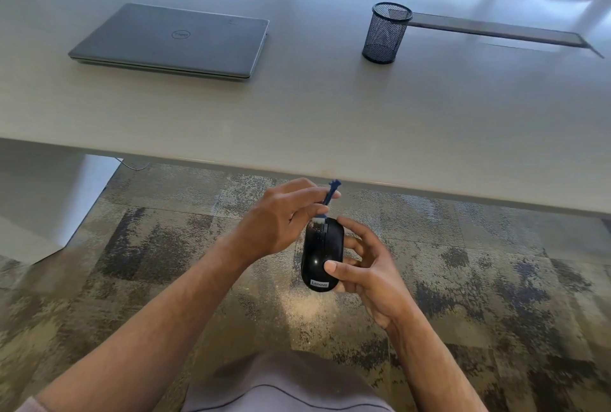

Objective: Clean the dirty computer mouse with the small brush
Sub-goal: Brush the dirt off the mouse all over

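Nearest you: your lap in pale cloth (284, 388), forearms reaching out from it over patterned carpet (479, 279).

Item, right hand (367, 266): fingers curled round the black computer mouse (322, 254), thumb pressed on its rear hump just above the label, the other fingers cupping the far flank. The mouse is held in the air, below the table edge and in front of your knees, nose pointing away from you.

Item, left hand (281, 220): fingertips pinching the small brush (329, 198) partway down its blue handle, pale bristles down and touching the mouse's nose at the left button beside the wheel.

Progress, as judged: brushing is under way at the front end. Pale specks show on the left button; the rear shell looks glossy. Whether flanks and underside are done cannot be told, so count them as outstanding.

Room and edges: the table (330, 120) has its near edge just beyond the brush's upper end, so a high backstroke could knock it. To either side and below there is open air.

Items on the table, well apart from your hands: closed laptop (172, 41) on the left, mesh pen cup (385, 33) on the right.
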